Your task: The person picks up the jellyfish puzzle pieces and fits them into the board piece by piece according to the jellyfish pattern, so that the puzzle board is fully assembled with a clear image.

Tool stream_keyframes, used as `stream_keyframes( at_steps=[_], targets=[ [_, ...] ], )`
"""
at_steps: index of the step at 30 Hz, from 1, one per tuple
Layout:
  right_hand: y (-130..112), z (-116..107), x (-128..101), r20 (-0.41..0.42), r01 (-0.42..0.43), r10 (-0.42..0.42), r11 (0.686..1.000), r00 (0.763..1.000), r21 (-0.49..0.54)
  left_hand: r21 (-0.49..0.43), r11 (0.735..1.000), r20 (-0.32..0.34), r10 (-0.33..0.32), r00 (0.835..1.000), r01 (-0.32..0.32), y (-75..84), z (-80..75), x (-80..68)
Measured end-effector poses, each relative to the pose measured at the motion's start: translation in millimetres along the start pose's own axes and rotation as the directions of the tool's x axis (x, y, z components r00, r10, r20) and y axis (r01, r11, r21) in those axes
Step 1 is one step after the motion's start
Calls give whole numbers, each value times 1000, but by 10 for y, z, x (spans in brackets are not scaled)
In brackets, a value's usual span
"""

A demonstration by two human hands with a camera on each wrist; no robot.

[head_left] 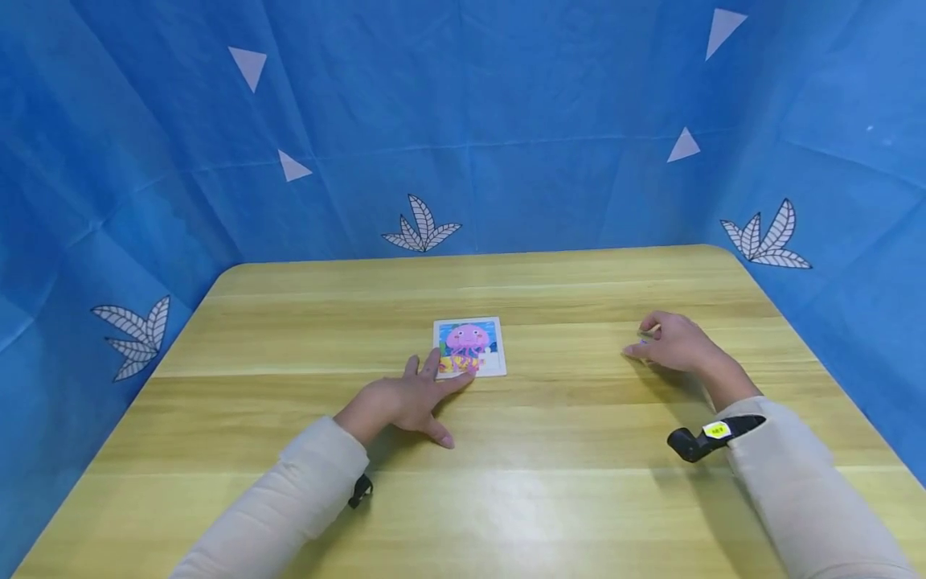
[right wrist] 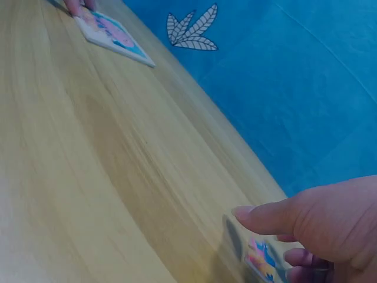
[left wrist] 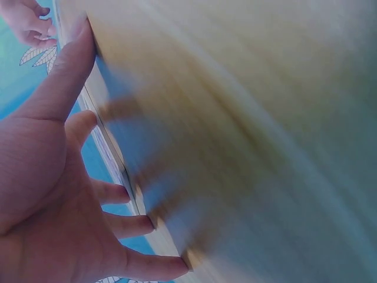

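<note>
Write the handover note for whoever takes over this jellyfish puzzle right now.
Left hand: fingers straight, fingertips resting on the near edge of the jellyfish puzzle board, mid-table.
Right hand: off to the right, fingers curled round a small colourful puzzle piece lying on the wooden table.
Done: most of the picture looks filled in.
Left: that piece is not yet in the board; whether other gaps remain cannot be told.
</note>
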State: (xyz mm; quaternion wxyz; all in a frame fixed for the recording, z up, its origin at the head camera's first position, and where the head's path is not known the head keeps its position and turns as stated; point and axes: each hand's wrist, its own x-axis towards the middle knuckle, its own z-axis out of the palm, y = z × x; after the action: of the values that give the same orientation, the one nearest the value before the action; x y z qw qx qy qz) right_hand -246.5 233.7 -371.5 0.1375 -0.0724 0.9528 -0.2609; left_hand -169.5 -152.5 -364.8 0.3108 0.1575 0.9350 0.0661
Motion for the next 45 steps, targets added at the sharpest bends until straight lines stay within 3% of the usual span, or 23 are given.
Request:
stream_keyframes(
  at_steps=[8,21,32,39,45],
  targets=[
    [97,9,-72,5,-59,59,997,998,-42,8,1000,5,-7,1000,7,0,-5,8],
    [64,81,-58,15,-96,96,993,995,62,5,1000,9,-3,1000,3,15,-3,-2],
    [7,118,-9,-16,-43,45,992,999,115,-14,1000,8,-9,1000,9,0,-12,1],
    [-101,144,2,-81,13,-3,992,997,128,-5,1000,6,-7,1000,7,-5,-26,-10],
    [-225,238,32,-58,19,-5,970,998,241,-1,1000,9,-7,1000,7,-5,-26,-8]
  ],
)
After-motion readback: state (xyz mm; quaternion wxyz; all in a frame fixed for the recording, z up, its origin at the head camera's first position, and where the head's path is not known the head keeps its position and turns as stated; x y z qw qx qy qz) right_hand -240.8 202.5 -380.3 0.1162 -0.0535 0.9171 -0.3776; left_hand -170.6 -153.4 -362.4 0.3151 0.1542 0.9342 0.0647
